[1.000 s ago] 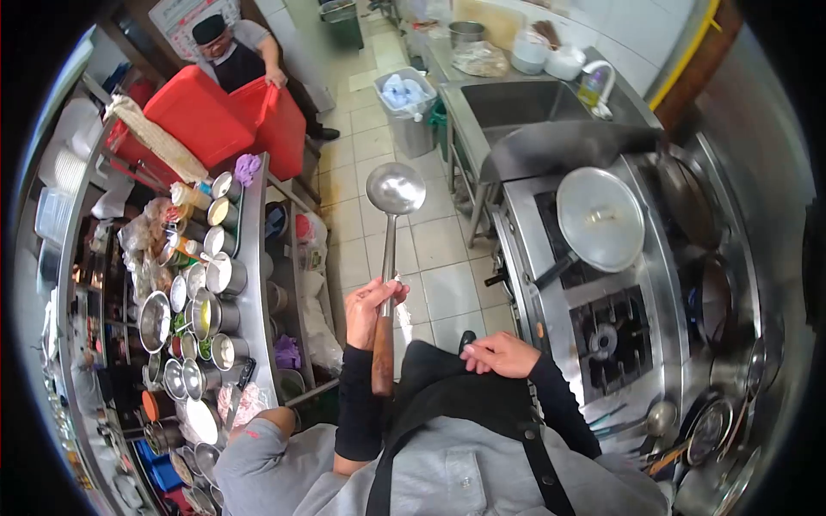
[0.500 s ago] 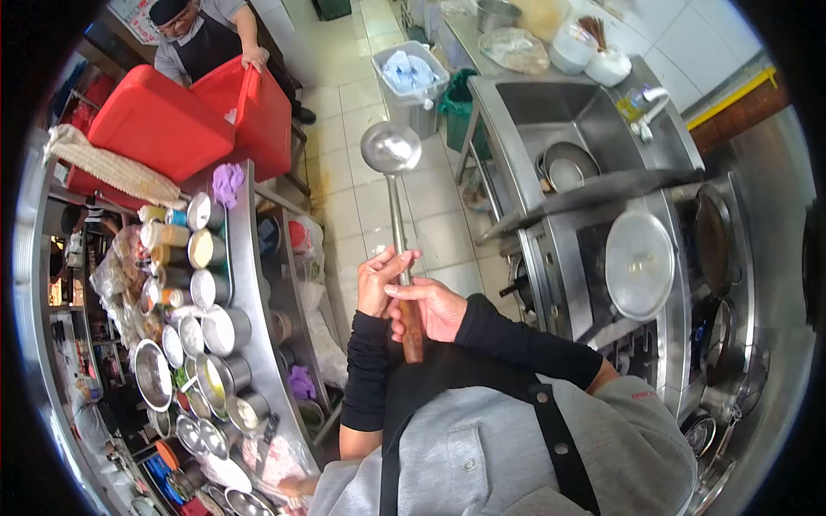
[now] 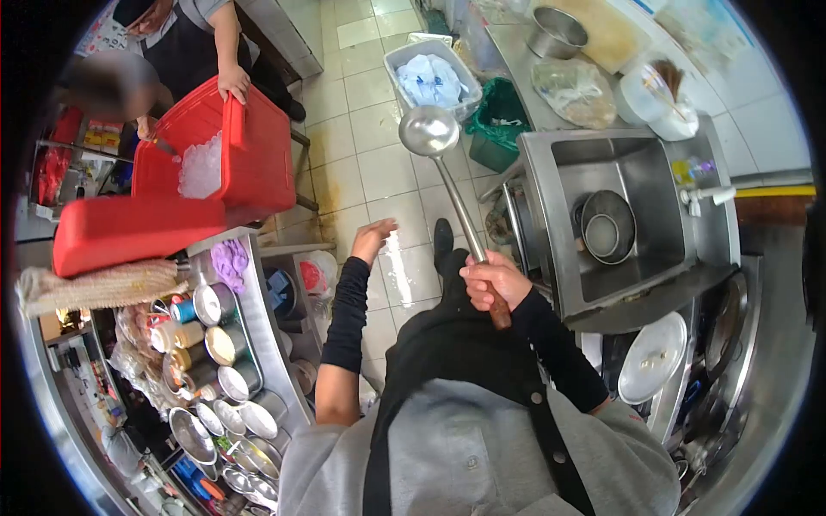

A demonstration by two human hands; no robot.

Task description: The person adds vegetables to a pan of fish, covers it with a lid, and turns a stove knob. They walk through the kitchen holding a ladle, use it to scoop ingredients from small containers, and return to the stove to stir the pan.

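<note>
My right hand (image 3: 492, 279) grips the wooden handle of a long steel ladle (image 3: 430, 133), whose bowl points away over the tiled floor. My left hand (image 3: 373, 237) is free, fingers spread, held out in front of me above the floor. A black sleeve covers each forearm. I wear a grey shirt and a black apron.
A steel sink (image 3: 632, 172) with bowls in it lies to my right, with a stove and a pan lid (image 3: 652, 357) nearer. To my left stands a steel counter (image 3: 262, 344) of several seasoning tins. Ahead, another person holds a red ice box (image 3: 245, 155). A bin (image 3: 430, 73) stands beyond.
The ladle has passed from my left hand to my right. My left hand let go and swung out to the left. My view has turned towards the sink.
</note>
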